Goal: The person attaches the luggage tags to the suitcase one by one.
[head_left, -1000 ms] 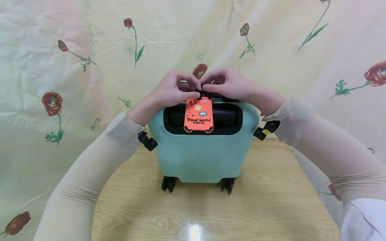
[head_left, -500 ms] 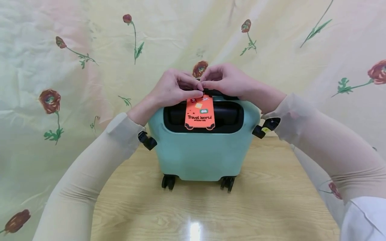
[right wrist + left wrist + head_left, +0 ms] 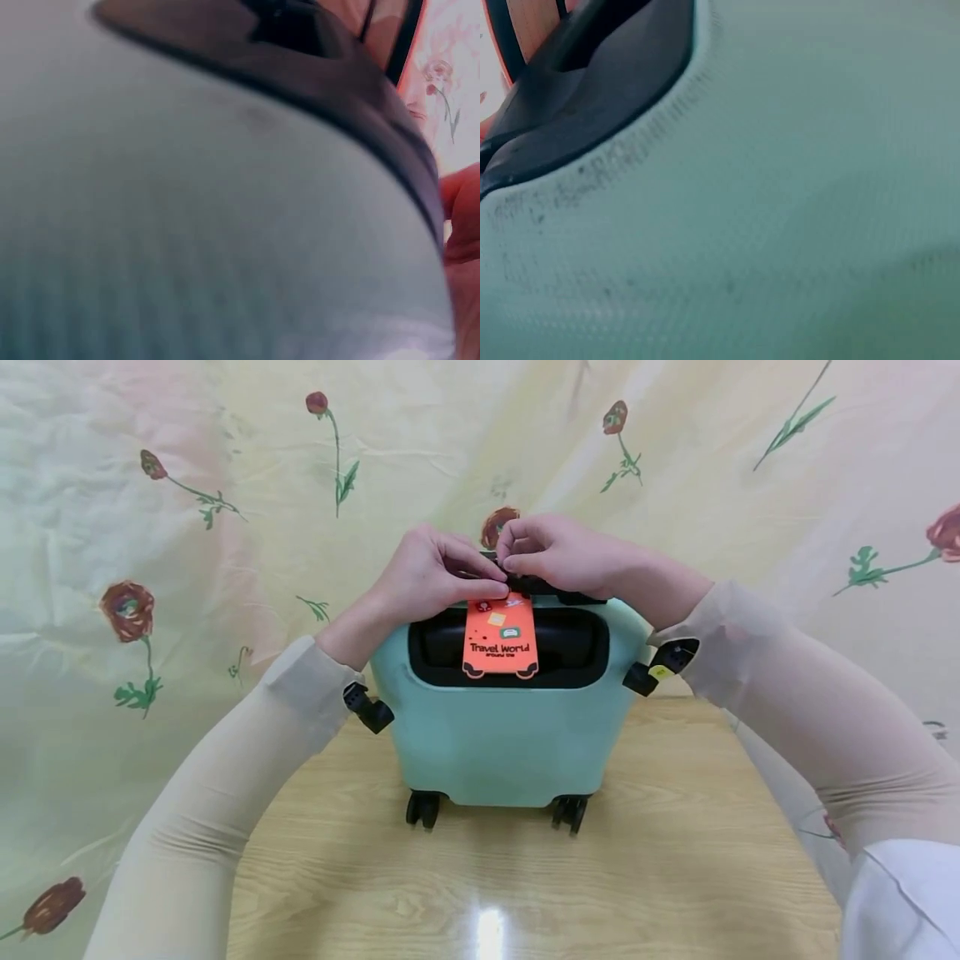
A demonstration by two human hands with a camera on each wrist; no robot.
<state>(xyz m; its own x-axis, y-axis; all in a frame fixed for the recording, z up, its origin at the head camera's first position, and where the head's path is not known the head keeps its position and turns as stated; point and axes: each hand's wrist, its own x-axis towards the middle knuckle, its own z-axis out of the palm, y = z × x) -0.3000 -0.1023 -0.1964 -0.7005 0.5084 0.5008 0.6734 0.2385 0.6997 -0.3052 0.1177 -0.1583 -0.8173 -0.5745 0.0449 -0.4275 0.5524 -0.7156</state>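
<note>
An upright mint-green suitcase [image 3: 502,735] stands with its black-framed recess facing me. In front of that recess hangs an orange luggage tag [image 3: 500,639] printed "Travel World". My left hand [image 3: 429,572] pinches the dark strap at the tag's top edge between thumb and fingers. Just above and to the right, my right hand [image 3: 558,553] holds its thumb and curled fingertips together on what looks like the strap's thin dark end. The black top handle [image 3: 536,585] passes beneath the right hand. Both wrist views show mostly the green shell [image 3: 780,187]; the fingertips are out of sight there.
The suitcase rests on black wheels [image 3: 423,810] on a wood-grain table [image 3: 510,885]. A flowered cloth [image 3: 247,427] hangs behind and at both sides. Small black devices [image 3: 369,708] are worn on both wrists.
My right hand has risen slightly, away from the left fingertips. The left hand keeps its pinch at the tag's top. The tag has shifted very little to the right in the view.
</note>
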